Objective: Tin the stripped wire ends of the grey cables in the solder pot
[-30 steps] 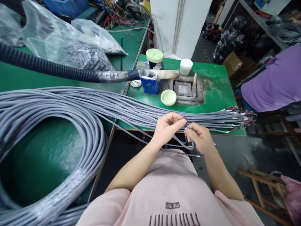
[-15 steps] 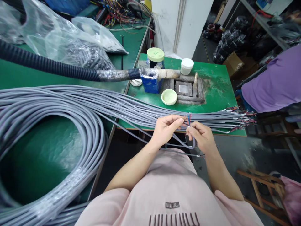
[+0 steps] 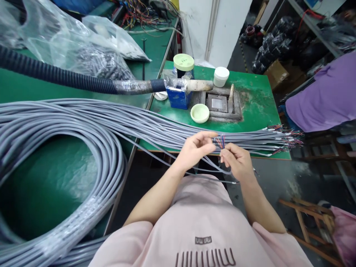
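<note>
My right hand (image 3: 238,161) is closed around the end of a grey cable, its thumb and fingers pinching just below the stripped part. Thin coloured wires (image 3: 221,141), red, orange and blue among them, fan upward out of that grip. Just left of these wires is my left hand (image 3: 197,149), with thumb and index finger apart and the tips close to the strands. Behind both hands a thick bundle of grey cables (image 3: 167,128) runs along the bench, and its stripped ends (image 3: 290,135) spread at the right. A few loose grey cables hang below my hands.
A solder pot (image 3: 218,104) is set in the green bench (image 3: 256,89), beside a pale green dish (image 3: 200,113), a white jar (image 3: 221,76) and a blue box (image 3: 178,98). A ribbed hose (image 3: 83,83) crosses from the left. A person in a purple shirt (image 3: 322,96) is at right.
My left thumb and index finger have parted from the wires they were pinching. The wires now fan out more. My right hand keeps its grip in about the same place.
</note>
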